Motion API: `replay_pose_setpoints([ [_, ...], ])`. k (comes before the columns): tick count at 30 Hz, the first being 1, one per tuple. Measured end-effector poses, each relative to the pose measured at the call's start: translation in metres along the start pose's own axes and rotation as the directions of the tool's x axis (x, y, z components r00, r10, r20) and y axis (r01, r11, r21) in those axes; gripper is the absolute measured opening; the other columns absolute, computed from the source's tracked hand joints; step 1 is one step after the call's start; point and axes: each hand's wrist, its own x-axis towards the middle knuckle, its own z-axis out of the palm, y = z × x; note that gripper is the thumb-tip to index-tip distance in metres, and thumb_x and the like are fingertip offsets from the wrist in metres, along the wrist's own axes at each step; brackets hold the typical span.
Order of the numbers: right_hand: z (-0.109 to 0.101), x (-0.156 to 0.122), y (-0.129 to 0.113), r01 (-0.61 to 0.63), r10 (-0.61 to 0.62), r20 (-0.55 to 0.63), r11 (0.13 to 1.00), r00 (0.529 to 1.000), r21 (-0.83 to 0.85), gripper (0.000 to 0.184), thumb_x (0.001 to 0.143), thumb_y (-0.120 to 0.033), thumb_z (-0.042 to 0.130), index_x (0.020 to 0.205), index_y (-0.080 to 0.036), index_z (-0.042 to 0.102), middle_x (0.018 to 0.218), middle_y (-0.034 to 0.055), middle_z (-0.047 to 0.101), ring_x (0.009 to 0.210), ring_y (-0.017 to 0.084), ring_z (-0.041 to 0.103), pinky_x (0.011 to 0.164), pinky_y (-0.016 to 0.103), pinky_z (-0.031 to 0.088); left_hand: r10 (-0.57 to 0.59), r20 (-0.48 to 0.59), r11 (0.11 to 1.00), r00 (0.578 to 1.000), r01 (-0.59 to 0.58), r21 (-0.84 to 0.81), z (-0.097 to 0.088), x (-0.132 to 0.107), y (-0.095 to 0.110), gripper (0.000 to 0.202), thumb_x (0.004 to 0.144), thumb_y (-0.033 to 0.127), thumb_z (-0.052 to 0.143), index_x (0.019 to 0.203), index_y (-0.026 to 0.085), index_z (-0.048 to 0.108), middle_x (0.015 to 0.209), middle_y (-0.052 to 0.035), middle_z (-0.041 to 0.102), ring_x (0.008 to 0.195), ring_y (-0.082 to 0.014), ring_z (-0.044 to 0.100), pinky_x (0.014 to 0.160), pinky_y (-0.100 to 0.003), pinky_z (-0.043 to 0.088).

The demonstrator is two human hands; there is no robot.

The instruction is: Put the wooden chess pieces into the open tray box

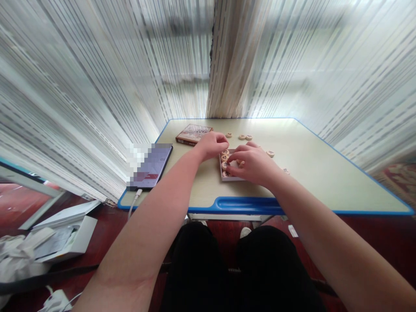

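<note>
A shallow white box (222, 175) stands on the table in front of me. Round wooden Chinese chess pieces (225, 157) with dark characters lie in a column along its left side, and more show under my right palm. My right hand (255, 162) reaches over the box, thumb and fingertips closed around a piece (225, 165) in that column. At the box's far left corner, my left hand (212, 145) has its fingers curled together; whatever they may hold is hidden. Loose pieces (245, 137) lie beyond the box, and another piece (270, 154) is to the right of my right hand.
A brown printed box lid (195, 132) lies at the back left of the table. Nearer the left edge is a tablet (154, 167) with a white cable (134, 198). A blue rim (247, 204) borders the table (325, 173). Curtains (182, 56) hang behind it.
</note>
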Motion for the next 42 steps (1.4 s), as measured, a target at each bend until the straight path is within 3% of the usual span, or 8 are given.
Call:
replay_pose_setpoints([
  [8,-0.007,-0.013,0.002,0.046,-0.038,-0.121,0.997,0.992,0.061,0.018,0.076,-0.03,0.06,0.078,-0.022,0.075,0.086,0.006,0.068,0.081,0.022,0.049,0.076,0.035,0.041,-0.008,-0.008,1.0,1.0,0.008,-0.001,0.0,0.001,-0.001,0.02,0.065,0.024,0.055,0.074,0.013,0.069,0.07,-0.0025,0.067,0.07,-0.0152,0.058,0.066,-0.026,0.045],
  [15,-0.013,-0.022,-0.003,0.237,-0.239,0.017,0.968,0.971,0.089,0.02,0.076,-0.021,0.056,0.074,-0.023,0.075,0.077,0.0045,0.071,0.079,0.021,0.048,0.079,0.035,0.039,-0.003,0.001,1.0,1.0,0.003,0.013,0.004,0.003,-0.003,0.02,0.065,0.022,0.055,0.076,0.013,0.07,0.072,-0.0028,0.067,0.071,-0.0151,0.059,0.066,-0.026,0.045],
  [19,-0.01,-0.022,-0.005,0.262,-0.264,0.056,0.964,0.963,0.042,0.024,0.077,-0.021,0.055,0.088,-0.025,0.076,0.076,0.0045,0.071,0.08,0.022,0.048,0.079,0.037,0.039,0.01,0.006,1.0,1.0,-0.01,0.021,0.007,0.003,-0.005,0.02,0.066,0.021,0.054,0.075,0.013,0.069,0.072,-0.0027,0.068,0.069,-0.0147,0.058,0.064,-0.026,0.044],
  [28,-0.006,-0.023,-0.007,0.357,-0.357,-0.02,0.934,0.934,-0.017,0.022,0.079,-0.02,0.055,0.089,-0.024,0.074,0.089,0.0048,0.07,0.085,0.021,0.051,0.081,0.038,0.041,0.019,0.003,1.0,1.0,-0.019,-0.001,0.006,0.003,-0.004,0.018,0.066,0.019,0.054,0.075,0.013,0.068,0.071,-0.0018,0.067,0.067,-0.0128,0.058,0.062,-0.024,0.043],
  [42,-0.004,-0.024,-0.007,0.347,-0.347,-0.016,0.938,0.938,-0.021,0.023,0.079,-0.02,0.055,0.091,-0.023,0.074,0.083,0.005,0.07,0.083,0.022,0.051,0.085,0.04,0.041,0.011,0.001,1.0,1.0,-0.011,0.007,0.006,0.003,-0.004,0.02,0.066,0.014,0.053,0.078,0.013,0.069,0.074,-0.0026,0.069,0.071,-0.0137,0.06,0.067,-0.025,0.046],
])
